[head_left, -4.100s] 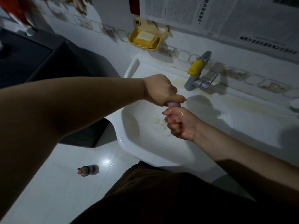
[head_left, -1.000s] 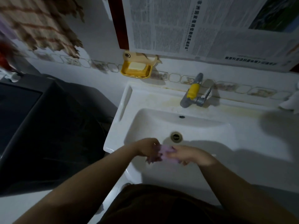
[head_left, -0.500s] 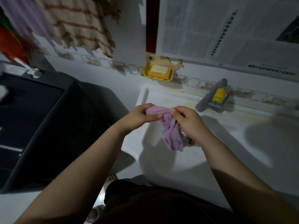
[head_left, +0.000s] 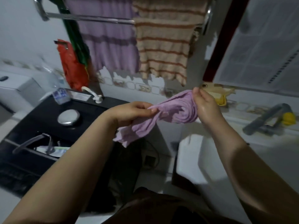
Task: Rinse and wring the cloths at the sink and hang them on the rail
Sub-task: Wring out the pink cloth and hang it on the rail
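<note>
Wringing's done by the look of it — left hand [head_left: 135, 113] and right hand [head_left: 206, 105] both pinch the purple cloth [head_left: 163, 113] mid-frame, spreading it. Next: drape it over the rail [head_left: 90, 18], upper left.

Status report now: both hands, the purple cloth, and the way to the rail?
Left hand and right hand each pinch the purple cloth, lifted, still bunched. Rail above already carries a purple towel and a striped towel.
</note>
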